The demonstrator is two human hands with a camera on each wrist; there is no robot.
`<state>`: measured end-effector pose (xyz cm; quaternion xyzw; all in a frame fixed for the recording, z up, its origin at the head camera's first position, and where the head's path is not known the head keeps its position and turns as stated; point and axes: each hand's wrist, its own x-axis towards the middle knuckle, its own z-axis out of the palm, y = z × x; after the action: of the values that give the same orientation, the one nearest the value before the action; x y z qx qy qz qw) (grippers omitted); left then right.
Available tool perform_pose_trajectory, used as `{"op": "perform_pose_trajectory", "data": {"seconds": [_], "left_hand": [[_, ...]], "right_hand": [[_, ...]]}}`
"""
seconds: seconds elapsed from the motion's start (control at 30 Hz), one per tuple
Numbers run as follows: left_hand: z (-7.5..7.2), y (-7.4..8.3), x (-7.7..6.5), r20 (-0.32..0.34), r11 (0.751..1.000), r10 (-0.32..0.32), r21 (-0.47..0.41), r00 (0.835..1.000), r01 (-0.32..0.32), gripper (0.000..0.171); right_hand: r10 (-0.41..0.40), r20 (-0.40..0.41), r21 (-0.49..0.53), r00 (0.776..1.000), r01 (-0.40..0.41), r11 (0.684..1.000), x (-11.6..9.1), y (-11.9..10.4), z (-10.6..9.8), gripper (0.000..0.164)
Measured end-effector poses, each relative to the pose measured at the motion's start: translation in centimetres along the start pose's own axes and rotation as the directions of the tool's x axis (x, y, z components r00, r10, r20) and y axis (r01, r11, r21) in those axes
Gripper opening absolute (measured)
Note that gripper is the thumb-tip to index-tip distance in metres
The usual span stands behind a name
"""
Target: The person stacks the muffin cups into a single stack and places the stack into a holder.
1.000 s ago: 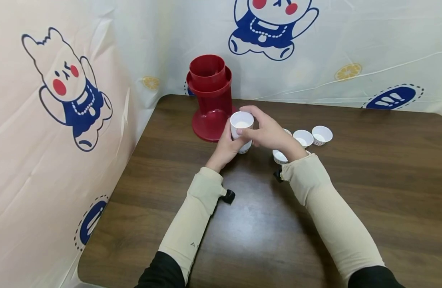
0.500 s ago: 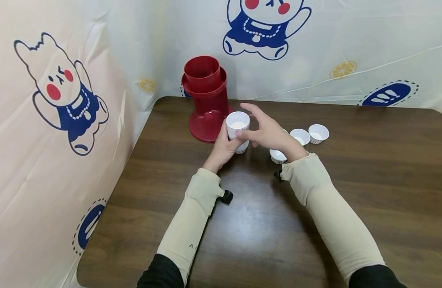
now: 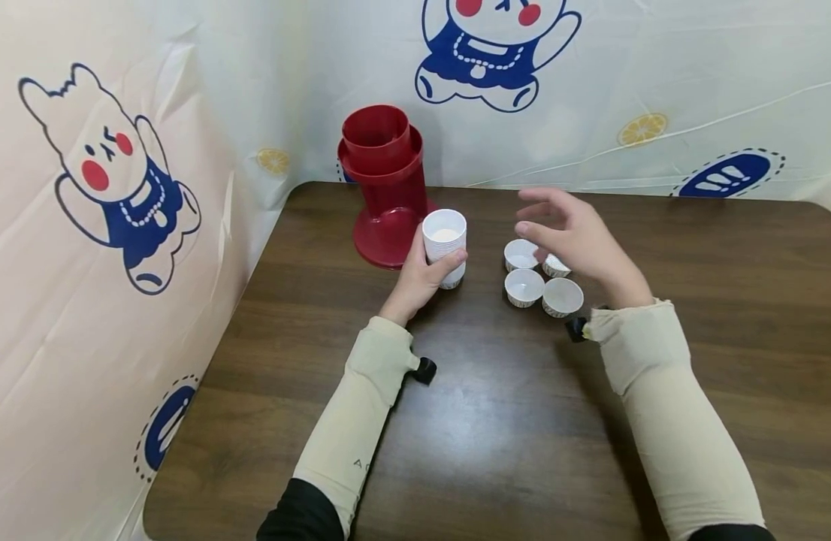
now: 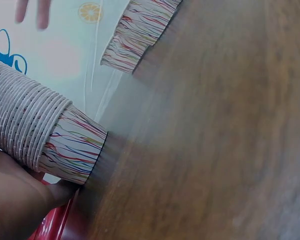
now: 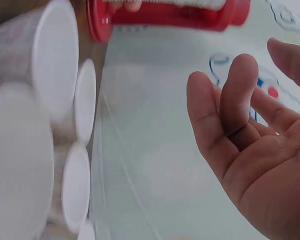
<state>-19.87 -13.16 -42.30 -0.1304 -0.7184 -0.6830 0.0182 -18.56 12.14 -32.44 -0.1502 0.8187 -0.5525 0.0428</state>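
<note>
My left hand [image 3: 422, 279] grips a tall stack of nested white paper cups [image 3: 445, 239], thumb across the near side. In the left wrist view the stack's lowest cup [image 4: 75, 145] shows coloured wavy lines, close over the table. My right hand [image 3: 581, 242] is raised over several loose paper cups, fingers loosely bent and holding nothing. Among these, a front cup [image 3: 563, 298] and its neighbour [image 3: 524, 288] stand mouth up. Another cup [image 3: 521, 255] is behind them, and one more [image 3: 557, 266] is partly covered by my right hand.
A red two-part cylinder [image 3: 388, 173] on a round base stands at the back left, just behind the stack. A printed white cloth [image 3: 361, 45] hangs along the back and left edges of the brown wooden table [image 3: 483, 421].
My right hand has left the stack and moved right, over the loose cups, uncovering the front ones. My left hand keeps its grip on the stack. The head view has shifted slightly.
</note>
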Motion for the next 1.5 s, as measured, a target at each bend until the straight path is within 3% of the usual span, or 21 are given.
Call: {"op": "perform_pose_trajectory", "data": {"seconds": [0.27, 0.43, 0.53, 0.77, 1.03, 1.23, 1.5], "left_hand": [[-0.2, 0.1, 0.2, 0.000, 1.000, -0.004, 0.006, 1.000, 0.004, 0.073], [-0.2, 0.1, 0.1, 0.000, 1.000, -0.020, 0.017, 1.000, 0.020, 0.073], [-0.2, 0.0, -0.1, 0.002, 1.000, -0.028, 0.014, 1.000, 0.028, 0.073], [-0.1, 0.1, -0.1, 0.006, 0.999, -0.040, -0.004, 0.999, 0.040, 0.073], [0.0, 0.2, 0.0, 0.010, 0.999, -0.039, -0.011, 0.999, 0.039, 0.076], [-0.1, 0.0, -0.1, 0.003, 0.999, -0.033, -0.001, 0.999, 0.033, 0.072], [-0.1, 0.2, -0.3, 0.000, 0.999, -0.032, 0.022, 0.999, 0.032, 0.073]], "right_hand": [[0.013, -0.141, -0.033, 0.990, -0.018, 0.999, -2.0, 2.1, -4.5, 0.043], [0.133, -0.154, -0.156, 0.979, -0.157, 0.975, -3.2, 4.3, -6.9, 0.056], [0.211, -0.122, -0.199, 0.970, -0.232, 0.952, -3.7, 6.0, -7.8, 0.067], [0.289, 0.036, -0.207, 0.957, -0.276, 0.939, -3.0, 9.3, -8.4, 0.088], [0.326, 0.132, -0.167, 0.936, -0.303, 0.938, -2.1, 10.8, -8.6, 0.098], [0.306, 0.141, -0.182, 0.942, -0.279, 0.943, -1.4, 11.2, -8.3, 0.096], [0.293, 0.114, -0.258, 0.949, -0.257, 0.931, -1.3, 10.8, -7.8, 0.081]]}}
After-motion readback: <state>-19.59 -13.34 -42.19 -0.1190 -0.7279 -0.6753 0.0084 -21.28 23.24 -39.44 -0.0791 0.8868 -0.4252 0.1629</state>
